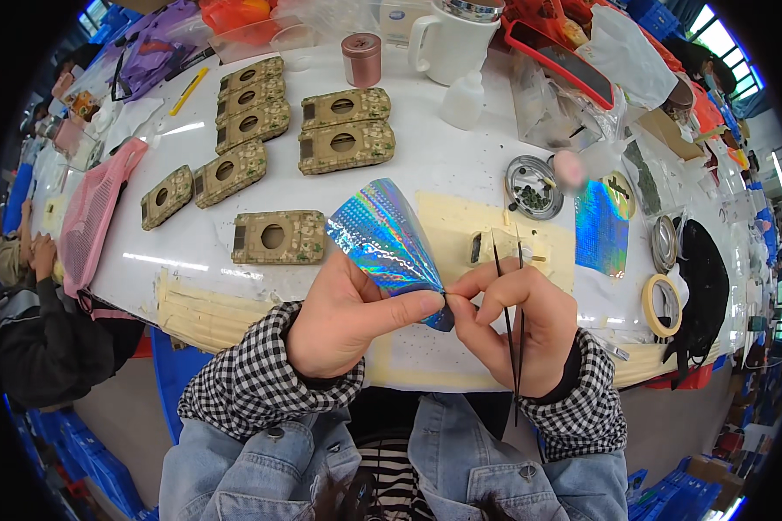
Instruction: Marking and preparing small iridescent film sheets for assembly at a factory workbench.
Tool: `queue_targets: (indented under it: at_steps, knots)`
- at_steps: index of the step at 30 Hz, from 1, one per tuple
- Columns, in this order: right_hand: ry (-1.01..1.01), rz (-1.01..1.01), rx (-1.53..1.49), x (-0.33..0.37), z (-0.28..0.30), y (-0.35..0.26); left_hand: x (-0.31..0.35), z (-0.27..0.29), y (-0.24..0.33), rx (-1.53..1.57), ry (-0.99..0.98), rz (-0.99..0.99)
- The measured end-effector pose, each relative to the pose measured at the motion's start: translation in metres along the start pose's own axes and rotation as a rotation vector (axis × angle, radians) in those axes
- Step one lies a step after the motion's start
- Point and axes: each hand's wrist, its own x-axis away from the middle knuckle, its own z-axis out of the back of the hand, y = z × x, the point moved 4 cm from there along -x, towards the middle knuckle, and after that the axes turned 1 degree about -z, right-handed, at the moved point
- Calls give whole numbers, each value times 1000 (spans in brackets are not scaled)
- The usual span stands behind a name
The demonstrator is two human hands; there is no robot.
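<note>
My left hand (334,321) is closed on a shiny blue holographic sheet (382,230), which bends upward and to the left from its thumb. Black tweezers (515,365) are tucked between the fingers of my right hand (530,326), their tips pointing away from me. Its thumb and index finger pinch at the sheet's right corner; whatever lies between those fingertips is too small to make out. Left of the sheet lies a camouflage-painted model tank hull (278,238) with a round hole in its top. Beyond my right hand, a small pale part (493,247) rests on yellowish paper.
Several similar tank hulls (346,146) stand at the back left. A dish of small dark green parts (533,187), another holographic sheet (601,227) and a tape roll (661,306) lie to the right. A white mug (457,43), a red-cased phone (560,62) and a small bottle (463,102) stand farther back.
</note>
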Motion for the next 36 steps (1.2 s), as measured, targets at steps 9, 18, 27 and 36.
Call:
queue_targets:
  at_steps: [9,18,27,36]
  knots:
    - [18,-55,-67,3,-2,0,2,0,-2,8,-31,33]
    - [-35,-68,-70,1,1,6,0,1,0,86,32,29]
    - [-6,58,-19,7,10,7,0,7,3,35,140,-104]
    - [-200,210,277,-7,5,-14,3,9,5,19,120,-131]
